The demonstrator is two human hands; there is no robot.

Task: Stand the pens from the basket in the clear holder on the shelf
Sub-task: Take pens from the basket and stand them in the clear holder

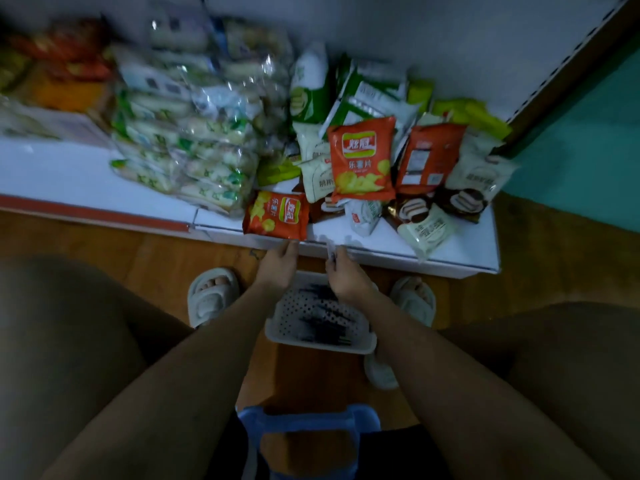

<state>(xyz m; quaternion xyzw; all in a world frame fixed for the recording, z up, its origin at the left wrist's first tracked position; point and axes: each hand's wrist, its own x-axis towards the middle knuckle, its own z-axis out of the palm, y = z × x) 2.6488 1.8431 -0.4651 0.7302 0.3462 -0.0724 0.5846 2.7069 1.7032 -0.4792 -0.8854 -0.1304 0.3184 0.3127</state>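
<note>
1. Low in the middle of the frame, on the brown wooden floor [145, 251], sits a white perforated plastic basket [320, 342]; dark blurred pens [320, 311] lie in a heap inside it.
2. Right hand [346, 278] is above the basket's far edge, fingers curled and pinching a thin pale pen-like object [330, 249] that points up toward the front lip of the white shelf [460, 251]. Motion blur; cannot tell its make.
3. Left hand [277, 266] is just beside the right, fingers fairly straight, tips touching or nearly touching the shelf lip under an orange chip bag [275, 214]. It holds nothing that I can make out.
4. Clear holder: faint see-through shape on the shelf edge just above the right hand, too blurred to confirm.
5. Centre of the frame, on the shelf: a second, larger orange chip bag [362, 159] standing among white-and-brown snack packets [427, 230] and green-and-white packets [310, 86].
6. Upper left of the frame: a stack of clear-wrapped green-and-white packs [183, 133], very blurred.
7. Either side of the basket: two feet in pale slippers, left [213, 294] and right [414, 297].
8. Bottom centre: a blue plastic stool [308, 422] between the person's knees.
9. Right edge of the frame: teal wall [588, 150].
</note>
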